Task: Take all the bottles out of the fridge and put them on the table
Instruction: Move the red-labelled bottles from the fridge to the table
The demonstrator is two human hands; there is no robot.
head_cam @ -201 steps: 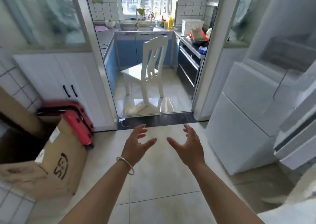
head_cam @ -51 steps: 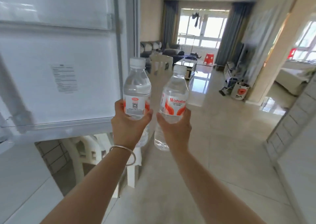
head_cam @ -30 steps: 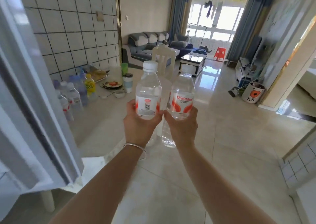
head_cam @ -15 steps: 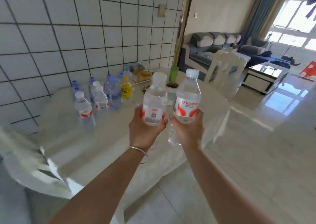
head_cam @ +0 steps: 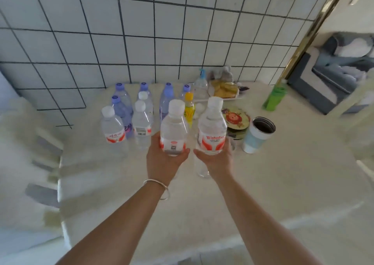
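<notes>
Bottles — left hand (head_cam: 162, 159) and right hand (head_cam: 214, 159) each grip one; lower upright onto table (head_cam: 283, 184) just before standing bottle group (head_cam: 131, 113) — release only once stable.

Five clear plastic water bottles with white caps and red-and-white labels are in view: one far left (head_cam: 112, 126), two one behind the other beside it (head_cam: 141, 123) (head_cam: 145, 101), and one held in each hand (head_cam: 173, 129) (head_cam: 212, 127). Five clear bottles with pale purple caps stand at the far side by the tiled wall (head_cam: 119, 93) (head_cam: 144, 87) (head_cam: 168, 92) (head_cam: 186, 88) (head_cam: 117, 107). There is one small yellow bottle with a yellow cap (head_cam: 189, 107), one clear pump bottle with a blue top (head_cam: 201, 84), one green plastic cup (head_cam: 275, 97) at far right and one pale blue tumbler (head_cam: 258, 134).
</notes>
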